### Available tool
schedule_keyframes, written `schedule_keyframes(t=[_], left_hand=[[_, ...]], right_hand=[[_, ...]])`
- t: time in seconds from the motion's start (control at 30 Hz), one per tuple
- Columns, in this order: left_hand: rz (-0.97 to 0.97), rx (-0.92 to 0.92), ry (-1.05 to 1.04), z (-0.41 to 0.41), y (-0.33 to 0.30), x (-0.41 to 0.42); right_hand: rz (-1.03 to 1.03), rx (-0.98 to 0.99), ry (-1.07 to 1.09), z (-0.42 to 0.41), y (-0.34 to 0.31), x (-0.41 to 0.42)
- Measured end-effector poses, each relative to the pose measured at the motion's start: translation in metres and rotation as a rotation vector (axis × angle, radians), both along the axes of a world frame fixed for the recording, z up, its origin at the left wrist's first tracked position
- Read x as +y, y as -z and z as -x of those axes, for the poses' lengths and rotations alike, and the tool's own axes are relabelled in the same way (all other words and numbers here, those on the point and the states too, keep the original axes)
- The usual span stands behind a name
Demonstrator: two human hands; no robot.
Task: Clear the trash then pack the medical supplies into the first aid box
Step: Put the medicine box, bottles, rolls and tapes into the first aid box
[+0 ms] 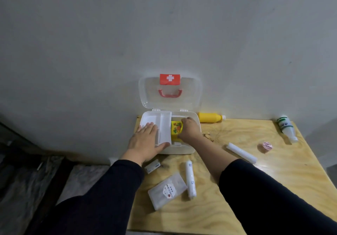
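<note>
White rolls [190, 179] litter the surface [255, 189]; left hand [145, 141] flat on box [182, 149], right hand [189, 129] grasping yellow packet [176, 128].

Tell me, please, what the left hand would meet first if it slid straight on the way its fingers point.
Probably the white insert tray inside the first aid box: the left hand lies flat at the box's left edge, fingers aimed up and rightward at it. Depth is unclear, so they may already touch.
</note>
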State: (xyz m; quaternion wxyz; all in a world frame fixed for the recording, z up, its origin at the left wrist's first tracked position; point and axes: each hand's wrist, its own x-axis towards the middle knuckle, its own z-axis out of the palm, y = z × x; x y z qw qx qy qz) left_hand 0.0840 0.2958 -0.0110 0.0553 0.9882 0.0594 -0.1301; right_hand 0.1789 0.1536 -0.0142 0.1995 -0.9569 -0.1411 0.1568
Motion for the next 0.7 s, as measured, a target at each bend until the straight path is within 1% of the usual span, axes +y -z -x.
schedule_keyframes(t=[0.2,0.4,0.47,0.6,0.7], left_hand=[[-0.01,0.005,-0.007,0.0,0.009,0.001],[-0.01,-0.004,-0.011,0.0,0.008,-0.001],[-0.016,0.001,-0.012,0.0,0.008,-0.001],[-0.039,0.013,0.002,0.001,0.01,0.0],[-0.048,0.009,-0.012,0.002,0.014,-0.001]], right_hand=[[-0.027,0.049,0.054,-0.004,0.015,0.018],[-0.085,0.045,0.11,-0.008,0.02,0.016],[-0.088,0.042,0.085,-0.008,0.018,0.014],[-0.099,-0.038,0.011,-0.002,0.003,0.004],[-0.184,-0.077,-0.059,0.016,-0.015,-0.009]])
